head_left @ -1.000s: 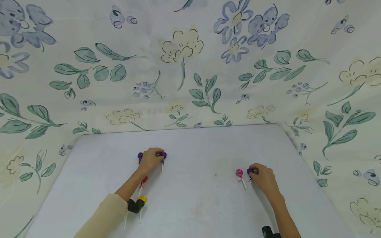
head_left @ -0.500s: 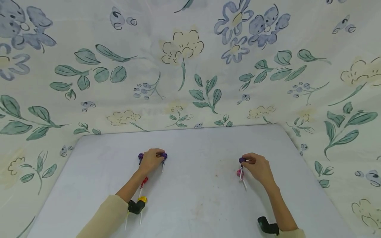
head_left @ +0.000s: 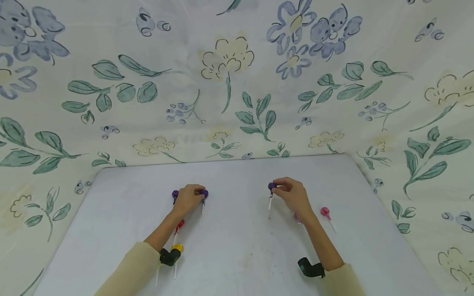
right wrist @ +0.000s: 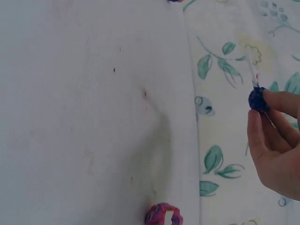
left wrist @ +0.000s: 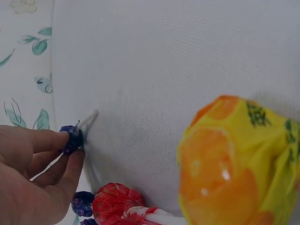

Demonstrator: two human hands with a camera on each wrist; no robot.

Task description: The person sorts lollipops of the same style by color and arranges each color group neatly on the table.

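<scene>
My left hand (head_left: 188, 200) pinches the wrapped head of a purple lollipop (head_left: 205, 193) at the table's left half; its white stick points toward me. In the left wrist view, thumb and fingertips meet around this purple lollipop (left wrist: 71, 140). A second purple lollipop (head_left: 175, 194) lies beside that hand, partly covered by it. My right hand (head_left: 294, 198) holds another purple lollipop (head_left: 272, 186) by its head, stick hanging down, seemingly above the table. Against the patterned cloth, the right wrist view shows this purple lollipop (right wrist: 257, 100) between thumb and fingers.
Beneath the left forearm are a red lollipop (head_left: 180, 224) and a yellow lollipop (head_left: 177, 247). Near the right forearm lie a pink lollipop (head_left: 325, 211) and a partly hidden pink lollipop (head_left: 297, 217). Floral cloth (head_left: 222, 123) rises behind the white table (head_left: 237, 176).
My right hand has carried its purple lollipop leftward and farther from me, past the pink one. Another pink lollipop has come into sight right of the forearm. The left hand stays put.
</scene>
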